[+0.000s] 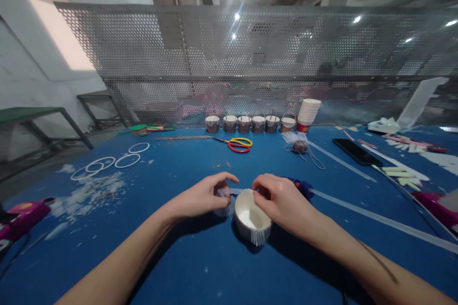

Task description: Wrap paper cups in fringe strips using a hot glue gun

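Observation:
A white paper cup (253,219) sits tilted toward me on the blue table, with pale fringe trim hanging round its near outer wall. My right hand (284,196) is closed at the cup's right rim, thumb and fingers pinched there. On the cup's left, my left hand (200,195) curls its fingers around a bunch of whitish fringe (223,200), part of which runs toward the cup. A dark blue object (304,188) lies just behind my right hand, largely hidden by it.
Several small dark-wrapped cups (244,125) stand along the back beside a paper cup stack (308,114). Scissors (239,144), a yarn ball (299,147), a phone (357,151) and white rings (128,160) lie around. Magenta tools (25,219) are at the left edge. A perforated metal screen (214,57) rises behind.

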`<state>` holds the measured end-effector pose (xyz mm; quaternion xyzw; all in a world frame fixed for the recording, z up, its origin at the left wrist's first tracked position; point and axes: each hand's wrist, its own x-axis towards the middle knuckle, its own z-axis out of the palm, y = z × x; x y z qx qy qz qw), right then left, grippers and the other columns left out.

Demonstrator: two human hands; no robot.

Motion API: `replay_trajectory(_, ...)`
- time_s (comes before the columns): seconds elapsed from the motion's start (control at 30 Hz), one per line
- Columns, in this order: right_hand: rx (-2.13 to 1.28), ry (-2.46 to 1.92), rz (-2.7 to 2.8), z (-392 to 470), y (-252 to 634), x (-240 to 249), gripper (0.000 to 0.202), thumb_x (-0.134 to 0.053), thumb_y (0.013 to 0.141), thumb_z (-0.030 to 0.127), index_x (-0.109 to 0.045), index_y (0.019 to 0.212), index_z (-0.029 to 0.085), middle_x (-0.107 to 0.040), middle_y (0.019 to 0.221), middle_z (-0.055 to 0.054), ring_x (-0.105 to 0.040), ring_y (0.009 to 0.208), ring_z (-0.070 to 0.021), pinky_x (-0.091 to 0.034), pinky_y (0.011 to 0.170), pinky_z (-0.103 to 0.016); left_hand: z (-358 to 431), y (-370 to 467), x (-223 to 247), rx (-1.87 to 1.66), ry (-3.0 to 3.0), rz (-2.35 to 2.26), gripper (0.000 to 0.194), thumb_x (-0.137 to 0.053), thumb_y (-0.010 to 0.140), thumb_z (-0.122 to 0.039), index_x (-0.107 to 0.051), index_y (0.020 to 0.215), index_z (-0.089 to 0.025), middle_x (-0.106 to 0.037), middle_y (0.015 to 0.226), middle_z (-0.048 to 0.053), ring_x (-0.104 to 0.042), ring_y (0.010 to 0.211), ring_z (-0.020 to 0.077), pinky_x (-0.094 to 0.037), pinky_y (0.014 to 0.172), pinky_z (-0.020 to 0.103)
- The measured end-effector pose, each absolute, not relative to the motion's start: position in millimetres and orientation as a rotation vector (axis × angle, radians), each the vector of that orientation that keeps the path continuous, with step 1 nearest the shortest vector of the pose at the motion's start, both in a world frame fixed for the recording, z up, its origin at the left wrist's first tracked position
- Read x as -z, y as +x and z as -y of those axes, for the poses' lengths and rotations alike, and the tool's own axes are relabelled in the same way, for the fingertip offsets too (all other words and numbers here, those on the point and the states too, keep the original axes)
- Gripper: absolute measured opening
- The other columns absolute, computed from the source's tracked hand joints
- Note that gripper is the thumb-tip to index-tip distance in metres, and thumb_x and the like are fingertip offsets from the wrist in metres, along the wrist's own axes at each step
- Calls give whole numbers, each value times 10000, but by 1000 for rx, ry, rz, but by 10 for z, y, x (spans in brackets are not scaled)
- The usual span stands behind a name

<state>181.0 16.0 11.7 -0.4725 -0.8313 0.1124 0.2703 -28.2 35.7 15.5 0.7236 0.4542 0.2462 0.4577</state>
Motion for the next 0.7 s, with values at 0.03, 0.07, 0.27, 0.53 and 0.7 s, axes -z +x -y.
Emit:
replay_trajectory(0.03,-324,-1267,2239,-158,1811,-127,158,-517,771,58,-618,747,176,-626,712,-16,-545,624,-140,-367,581,-243,-369,-283,-150,-673,1759,-1124,377,-607,637,-142,-626,1011,-187,-555,749,-2,-494,668,132,-383,595,242)
replay_trajectory(0.07,-345,-1259,2238,-156,1811,-137,160,-516,770,55,-616,742,177,-623,701,-11,-539,615,-136,-367,575,-239,-378,-283,-145,-733,1730,-1127,339,-612,643,-152,-643,978,-191,-569,771,8,-503,680,136,-388,602,246)
replay_trajectory(0.27,-427,-1267,2246,-140,1799,-193,163,-529,782,41,-619,737,169,-624,678,-4,-518,583,-123,-353,546,-227,-355,-231,-118,-865,1780,-1158,94,-668,687,-257,-722,731,-194,-569,783,26,-500,699,151,-386,606,266)
replay_trajectory(0.53,-445,-1273,2288,-114,1825,-283,170,-525,865,120,-662,778,169,-640,762,-30,-575,692,-151,-402,628,-259,-328,-179,-125,-911,1865,-1166,109,-656,705,-290,-733,717,-213,-508,770,17,-486,741,156,-401,635,268)
replay_trajectory(0.7,-411,-1150,2221,-149,1811,-187,184,-505,894,151,-676,837,186,-627,846,-37,-598,767,-156,-441,703,-275,-322,-181,-138,-929,1837,-1149,127,-651,706,-315,-688,691,-194,-533,1085,64,-535,986,205,-457,741,283)
